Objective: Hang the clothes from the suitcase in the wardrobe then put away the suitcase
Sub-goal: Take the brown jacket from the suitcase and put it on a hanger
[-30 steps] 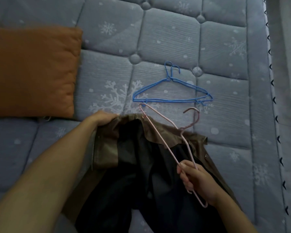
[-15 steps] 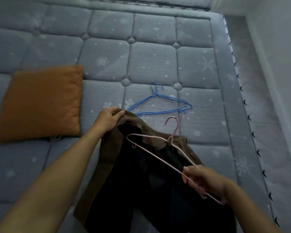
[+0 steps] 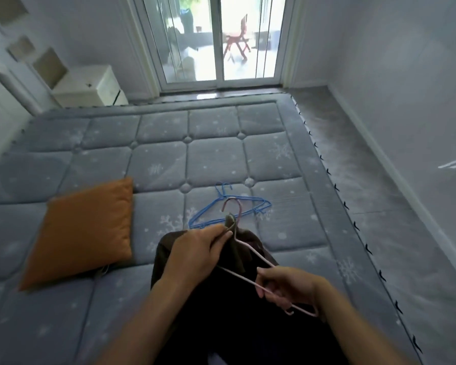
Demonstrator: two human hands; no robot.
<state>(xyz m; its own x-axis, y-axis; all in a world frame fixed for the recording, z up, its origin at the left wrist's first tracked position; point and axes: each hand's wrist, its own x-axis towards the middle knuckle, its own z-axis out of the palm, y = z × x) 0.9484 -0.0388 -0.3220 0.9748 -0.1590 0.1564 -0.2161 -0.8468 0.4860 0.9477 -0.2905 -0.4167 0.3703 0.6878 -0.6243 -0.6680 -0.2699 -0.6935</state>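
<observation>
A dark brown jacket (image 3: pixel 237 309) with black lining hangs in front of me above the grey mattress (image 3: pixel 211 159). My left hand (image 3: pixel 195 252) pinches its collar just under the hook of a pink wire hanger (image 3: pixel 250 248). The hanger's left arm is hidden behind my left hand and the cloth. My right hand (image 3: pixel 287 285) grips the hanger's right arm near its end. Two blue wire hangers (image 3: pixel 208 210) lie on the mattress just beyond. No suitcase or wardrobe is in view.
An orange cushion (image 3: pixel 82 230) lies on the mattress to the left. A white bedside cabinet (image 3: pixel 90 85) stands at the far left corner. Glass sliding doors (image 3: pixel 219 40) close the far wall. Grey floor (image 3: pixel 379 180) runs along the mattress's right edge.
My view has tilted up from the mattress to the room. Both hands have lifted the jacket and pink hanger; my left hand slid along the collar to the hanger's hook.
</observation>
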